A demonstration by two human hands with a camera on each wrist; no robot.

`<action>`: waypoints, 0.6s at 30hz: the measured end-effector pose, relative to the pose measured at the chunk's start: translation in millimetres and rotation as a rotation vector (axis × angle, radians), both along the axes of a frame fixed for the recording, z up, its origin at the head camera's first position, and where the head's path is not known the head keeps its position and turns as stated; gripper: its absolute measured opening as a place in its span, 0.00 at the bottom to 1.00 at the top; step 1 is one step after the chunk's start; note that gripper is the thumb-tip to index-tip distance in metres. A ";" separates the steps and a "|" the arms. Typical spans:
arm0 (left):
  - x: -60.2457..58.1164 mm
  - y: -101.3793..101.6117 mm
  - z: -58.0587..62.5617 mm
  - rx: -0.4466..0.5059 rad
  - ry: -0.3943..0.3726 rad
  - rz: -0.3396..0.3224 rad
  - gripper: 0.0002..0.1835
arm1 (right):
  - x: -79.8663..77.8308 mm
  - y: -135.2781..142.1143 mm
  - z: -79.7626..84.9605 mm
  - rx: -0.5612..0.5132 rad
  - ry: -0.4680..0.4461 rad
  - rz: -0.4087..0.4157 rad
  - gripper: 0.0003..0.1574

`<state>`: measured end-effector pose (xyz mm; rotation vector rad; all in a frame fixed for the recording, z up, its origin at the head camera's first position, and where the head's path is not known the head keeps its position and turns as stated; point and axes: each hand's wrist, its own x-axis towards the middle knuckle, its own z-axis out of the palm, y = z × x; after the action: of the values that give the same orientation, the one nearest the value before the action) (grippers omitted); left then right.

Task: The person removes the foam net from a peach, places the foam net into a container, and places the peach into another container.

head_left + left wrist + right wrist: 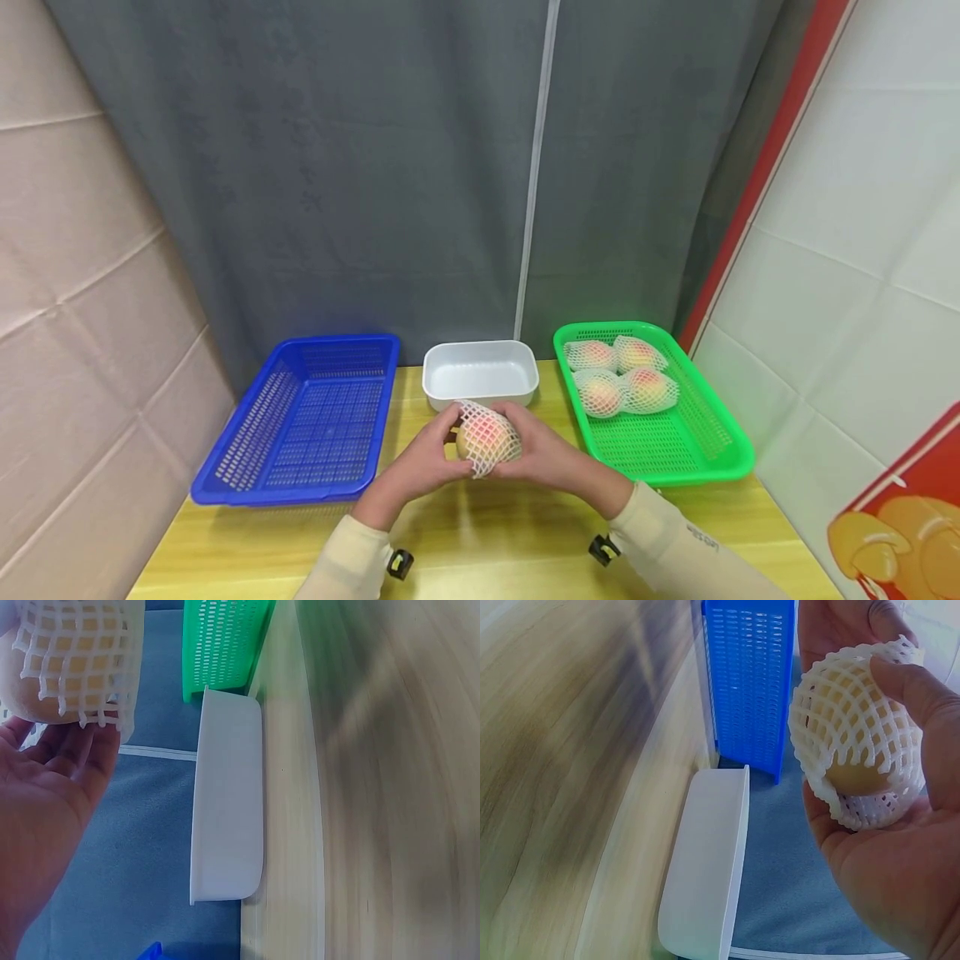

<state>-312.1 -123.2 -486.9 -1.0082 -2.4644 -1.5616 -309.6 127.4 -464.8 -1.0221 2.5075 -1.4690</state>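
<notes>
A yellow and pink peach [491, 433] in a white foam net [855, 712] is held above the table in front of the white tub. My left hand [423, 458] grips its left side, with thumb and fingers around the fruit. From the right, my right hand [547, 454] holds the netted peach; its thumb presses on the net in the right wrist view. There the net's near end gapes, and bare fruit shows inside. In the left wrist view my left fingers [90, 754] lie under the fruit and touch the net's edge.
A blue perforated basket [381, 417] stands on the left of the wooden table [480, 542]. The white tub [480, 396] is at the back centre. To the right, a green basket [720, 417] contains several netted peaches [648, 387]. A grey curtain [375, 183] hangs behind.
</notes>
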 end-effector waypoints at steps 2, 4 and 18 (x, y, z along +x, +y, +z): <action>0.7 0.0 1.1 -0.005 0.003 0.010 0.34 | 0.1 0.2 0.0 0.000 -0.003 0.000 0.50; 1.3 -0.2 2.4 -0.010 0.010 0.021 0.34 | 0.3 0.5 0.1 -0.005 -0.010 -0.001 0.50; 0.5 -4.8 4.5 -0.006 0.004 0.040 0.34 | 0.8 10.3 0.5 0.024 0.021 -0.065 0.45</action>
<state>-311.6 -128.0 -482.4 -0.9563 -2.4716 -1.5404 -308.7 137.7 -464.3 -0.9665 2.5903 -1.4488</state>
